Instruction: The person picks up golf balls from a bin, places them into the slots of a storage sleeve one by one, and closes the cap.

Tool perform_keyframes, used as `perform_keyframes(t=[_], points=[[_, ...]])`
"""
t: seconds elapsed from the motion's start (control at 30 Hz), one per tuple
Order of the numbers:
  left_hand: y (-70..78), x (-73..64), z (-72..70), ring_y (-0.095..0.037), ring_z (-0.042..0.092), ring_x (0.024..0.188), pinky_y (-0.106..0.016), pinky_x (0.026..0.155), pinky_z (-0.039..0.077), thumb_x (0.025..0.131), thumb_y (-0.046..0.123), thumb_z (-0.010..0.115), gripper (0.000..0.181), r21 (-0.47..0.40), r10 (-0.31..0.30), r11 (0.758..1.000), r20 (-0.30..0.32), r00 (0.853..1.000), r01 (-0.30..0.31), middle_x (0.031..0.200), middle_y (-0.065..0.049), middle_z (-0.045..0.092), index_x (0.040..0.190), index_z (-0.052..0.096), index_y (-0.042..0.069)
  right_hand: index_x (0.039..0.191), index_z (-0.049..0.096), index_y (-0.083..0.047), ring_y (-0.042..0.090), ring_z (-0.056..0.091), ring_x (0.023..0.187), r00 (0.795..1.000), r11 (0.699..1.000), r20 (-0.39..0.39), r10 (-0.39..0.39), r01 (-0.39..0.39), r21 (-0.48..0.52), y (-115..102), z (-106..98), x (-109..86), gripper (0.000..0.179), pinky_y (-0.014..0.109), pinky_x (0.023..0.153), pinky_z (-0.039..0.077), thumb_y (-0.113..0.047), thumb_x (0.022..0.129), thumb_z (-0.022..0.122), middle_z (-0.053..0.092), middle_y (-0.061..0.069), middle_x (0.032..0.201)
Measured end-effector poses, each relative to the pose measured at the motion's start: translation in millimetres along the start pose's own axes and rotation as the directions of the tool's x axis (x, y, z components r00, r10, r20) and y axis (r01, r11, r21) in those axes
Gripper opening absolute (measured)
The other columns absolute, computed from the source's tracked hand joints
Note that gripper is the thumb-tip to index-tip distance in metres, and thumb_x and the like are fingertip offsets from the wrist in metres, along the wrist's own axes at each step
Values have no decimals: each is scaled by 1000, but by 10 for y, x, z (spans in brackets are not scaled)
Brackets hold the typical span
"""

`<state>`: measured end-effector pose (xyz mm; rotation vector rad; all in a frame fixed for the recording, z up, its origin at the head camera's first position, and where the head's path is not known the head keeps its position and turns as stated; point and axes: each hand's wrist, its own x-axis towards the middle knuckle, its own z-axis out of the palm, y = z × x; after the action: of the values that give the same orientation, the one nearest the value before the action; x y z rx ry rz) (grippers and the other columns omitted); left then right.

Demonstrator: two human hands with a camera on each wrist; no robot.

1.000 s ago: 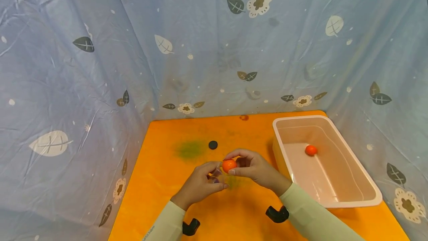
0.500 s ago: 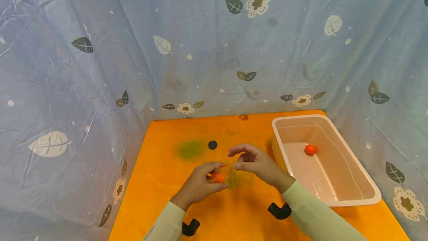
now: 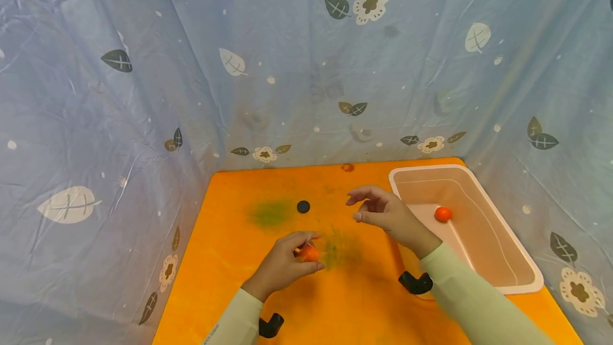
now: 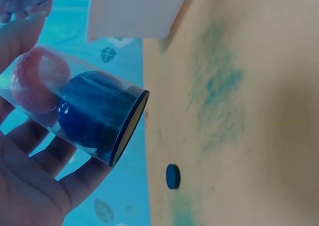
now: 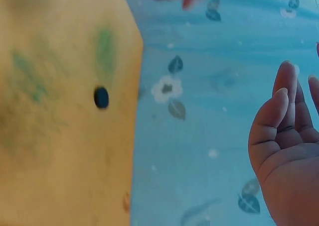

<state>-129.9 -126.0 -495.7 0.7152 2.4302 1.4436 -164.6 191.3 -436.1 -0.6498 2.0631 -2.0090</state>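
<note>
The left hand (image 3: 282, 262) grips a clear cylindrical container (image 4: 76, 68), its thumb on one side and its fingers bent along the other, holding it tilted above the near part of the orange tabletop (image 3: 354, 294). Two balls show through the transparent wall: an orange-red ball (image 4: 37, 84) close to the thumb, and a dark blue ball (image 4: 84, 111) next to the container's dark-rimmed end, which points away from the palm. Whether the two balls touch each other is hard to tell.

The right hand (image 3: 390, 216) holds nothing; its fingers are loosely bent, with the thumb apart from the fingertips. It is raised at the left side of a pale plastic tub (image 3: 471, 228), farther from the person than the left hand and well apart from the container. Inside the tub, an orange ball (image 3: 442, 214) lies on the floor toward the far end.

A small black disc (image 3: 303, 206) lies flat on the tabletop beyond the left hand, just right of a green stain (image 3: 268, 213). Pale green sleeves (image 3: 479, 292) cover both forearms. A blue curtain (image 3: 306, 68) printed with leaves and flowers hangs behind the tabletop and along both sides.
</note>
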Motion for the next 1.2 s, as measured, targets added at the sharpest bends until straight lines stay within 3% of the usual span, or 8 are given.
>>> perform_keyframes(t=[0.17, 0.37, 0.6, 0.77, 0.97, 1.1, 1.2], points=[[-18, -8, -11, -12, 68, 103, -34, 89, 59, 96, 41, 88, 55, -1, 0, 1000, 1, 1000, 0, 147, 7, 63, 146, 67, 33, 143, 64, -6, 38, 66, 101, 997, 997, -83, -3, -2, -71, 12, -352, 24, 41, 35, 88, 59, -7, 104, 76, 61, 22, 139], [-31, -35, -30, -11, 68, 103, -34, 90, 59, 96, 38, 89, 59, 7, -14, 1000, -9, 1000, 14, 143, 8, 64, 150, 65, 32, 146, 63, -8, 32, 68, 106, 982, 986, -185, 30, -60, -158, 38, -825, 30, 39, 34, 91, 59, -12, 108, 72, 60, 19, 138], [-42, -39, -40, -11, 67, 109, -34, 91, 58, 96, 37, 89, 52, -2, -20, 1000, -8, 1000, 20, 150, 5, 62, 143, 70, 27, 153, 56, -8, 28, 71, 108, 963, 956, -260, 69, -138, -259, 120, -1208, 12, 44, 30, 88, 56, -15, 111, 69, 58, 21, 140], [-56, -35, -47, -11, 67, 112, -35, 91, 58, 96, 39, 88, 47, 4, -13, 1000, -17, 1000, 13, 149, 7, 61, 137, 72, 23, 158, 47, 0, 20, 70, 105, 946, 913, -301, 121, -225, -341, 329, -1480, 20, 51, 29, 86, 55, -14, 113, 65, 56, 25, 142], [-76, -45, -44, -12, 66, 116, -34, 92, 58, 96, 39, 88, 35, 3, -18, 1000, -11, 1000, 18, 152, 10, 60, 119, 73, 18, 159, 45, 6, 32, 67, 112, 916, 872, -321, 239, -348, -343, 581, -1715, -21, 52, 35, 88, 55, -15, 114, 61, 54, 31, 148], [-87, -43, -45, -11, 66, 116, -35, 91, 58, 96, 40, 88, 37, 6, -21, 1000, -15, 1000, 21, 151, 13, 59, 123, 74, 20, 153, 47, 10, 40, 68, 113, 902, 855, -324, 286, -393, -339, 786, -1831, -97, 48, 39, 86, 58, -13, 113, 60, 57, 34, 142], [-93, -42, -57, -11, 65, 116, -35, 90, 58, 95, 40, 89, 32, 10, -24, 1000, -20, 1000, 24, 151, 15, 59, 118, 73, 24, 151, 46, 15, 37, 72, 105, 885, 852, -350, 306, -419, -314, 965, -1900, -165, 48, 40, 80, 61, -7, 111, 63, 58, 36, 137]])
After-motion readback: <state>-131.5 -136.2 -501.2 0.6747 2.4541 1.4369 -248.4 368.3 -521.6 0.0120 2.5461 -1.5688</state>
